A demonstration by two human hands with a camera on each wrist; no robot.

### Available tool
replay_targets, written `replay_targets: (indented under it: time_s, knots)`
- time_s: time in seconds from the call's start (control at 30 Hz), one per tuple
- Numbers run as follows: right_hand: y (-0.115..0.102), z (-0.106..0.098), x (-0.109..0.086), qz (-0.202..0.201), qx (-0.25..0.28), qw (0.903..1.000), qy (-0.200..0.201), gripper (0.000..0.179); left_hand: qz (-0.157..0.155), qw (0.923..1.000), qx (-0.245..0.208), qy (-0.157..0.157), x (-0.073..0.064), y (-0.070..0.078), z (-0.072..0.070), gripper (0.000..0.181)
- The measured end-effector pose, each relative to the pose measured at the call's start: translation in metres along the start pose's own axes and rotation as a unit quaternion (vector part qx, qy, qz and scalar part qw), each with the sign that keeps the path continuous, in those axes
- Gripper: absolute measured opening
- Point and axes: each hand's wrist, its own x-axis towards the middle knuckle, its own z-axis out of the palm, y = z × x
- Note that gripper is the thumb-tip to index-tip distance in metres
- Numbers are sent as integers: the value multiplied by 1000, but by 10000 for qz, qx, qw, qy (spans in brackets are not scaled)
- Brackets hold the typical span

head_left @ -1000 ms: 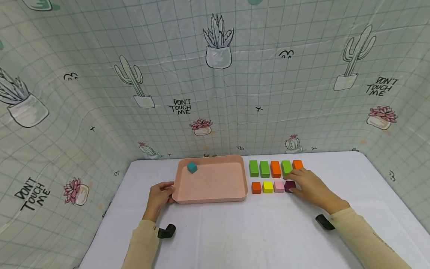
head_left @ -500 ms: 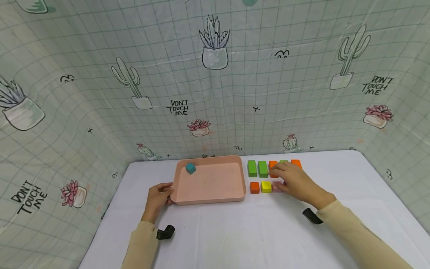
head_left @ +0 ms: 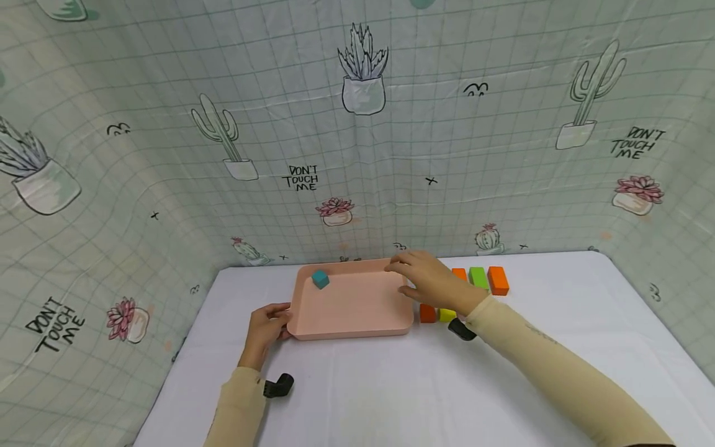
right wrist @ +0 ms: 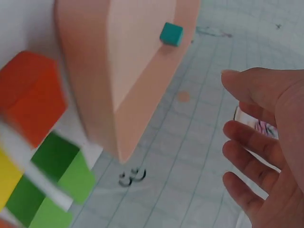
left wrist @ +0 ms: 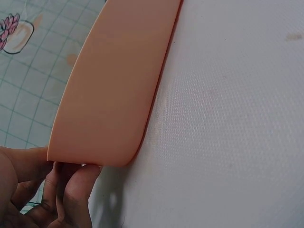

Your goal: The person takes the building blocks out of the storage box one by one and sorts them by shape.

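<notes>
A shallow pink tray (head_left: pixel 349 332) lies on the white table, with a teal cube (head_left: pixel 320 279) inside near its far left corner. My left hand (head_left: pixel 264 329) grips the tray's left end; the left wrist view shows a thumb and fingers (left wrist: pixel 80 190) at the tray wall (left wrist: pixel 109 95). Over the tray's right edge hovers my right hand (head_left: pixel 432 279). Its fingers are spread and hold nothing in the right wrist view, where the teal cube (right wrist: pixel 171 34) sits beyond. Near this hand are an orange-red cube (head_left: pixel 427 313) and a yellow cube (head_left: pixel 447 315). Other blocks are hidden behind it.
To the right of the tray, an orange block (head_left: pixel 459 274), a green block (head_left: pixel 478 277) and another orange block (head_left: pixel 498 281) stand in the back row. Green blocks (right wrist: pixel 64 166) show in the right wrist view. A printed cloth (head_left: pixel 391 155) hangs behind the table.
My right hand has moved left from beside the dark purple cube, across the block rows, to the tray's right edge. My left hand stays at the tray's left end.
</notes>
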Motion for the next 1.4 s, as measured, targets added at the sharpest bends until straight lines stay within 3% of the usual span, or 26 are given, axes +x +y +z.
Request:
replay_targets:
  time_s: [0.3,0.6,1.03,1.2,1.4]
  knots:
    - [-11,19,57,-372,-164,9975,-587,51,41,10000,-77,-3,1,2,5,31]
    - [-21,34,94,-562,-220,9920,-1111,52,19,9999,-108,-3,3,0,5,29]
    - [-26,58,122,-780,-504,9871,-1303,48,55,9999,-72,64,1,2,2,29]
    - [-27,66,127,-695,-499,9831,-1616,54,7,9999,-89,61,1,1,1,29]
    - [-31,73,135,-632,-433,9831,-1664,56,48,9999,-111,66,2,-1,0,29]
